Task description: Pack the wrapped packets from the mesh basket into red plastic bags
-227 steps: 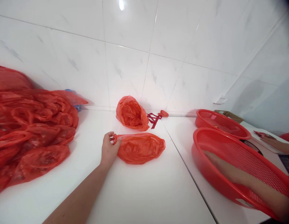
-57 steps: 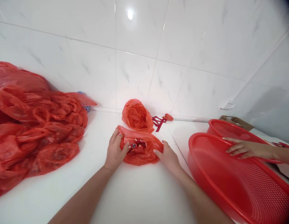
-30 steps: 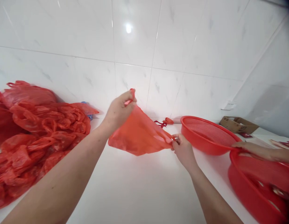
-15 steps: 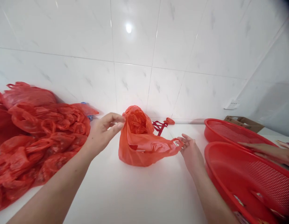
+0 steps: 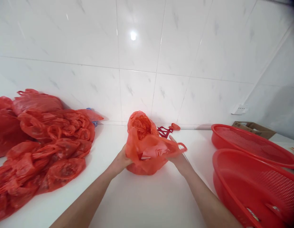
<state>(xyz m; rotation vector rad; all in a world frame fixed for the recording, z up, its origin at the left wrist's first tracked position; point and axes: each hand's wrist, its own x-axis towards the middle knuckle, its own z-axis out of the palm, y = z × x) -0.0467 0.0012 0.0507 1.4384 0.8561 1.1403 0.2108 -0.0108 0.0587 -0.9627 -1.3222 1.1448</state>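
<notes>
A thin red plastic bag [image 5: 147, 158] stands on the white table in front of me, its mouth gaping toward me. My left hand [image 5: 121, 160] grips its left side, the fingers hidden behind the plastic. On the other side my right hand [image 5: 179, 161] holds the bag's right edge, one finger sticking up and the others partly covered by the film. A loop handle juts out over my right wrist. Something pale with red marks shows inside. Just behind stands a rolled-down red bag [image 5: 142, 126] full of crumpled red plastic.
Many red plastic bags [image 5: 54, 148] lie heaped on the left. Two red mesh baskets, a near one [image 5: 241, 177] with small packets and a far one [image 5: 251, 142], stand right. Dark red straps [image 5: 164, 131], a cardboard box [image 5: 254, 129] and a tiled wall [image 5: 137, 85] are behind.
My left hand has moved down to the bag's left side. My right hand has moved left from the handle to the bag's side. The co-worker's hand over the baskets has mostly gone from view.
</notes>
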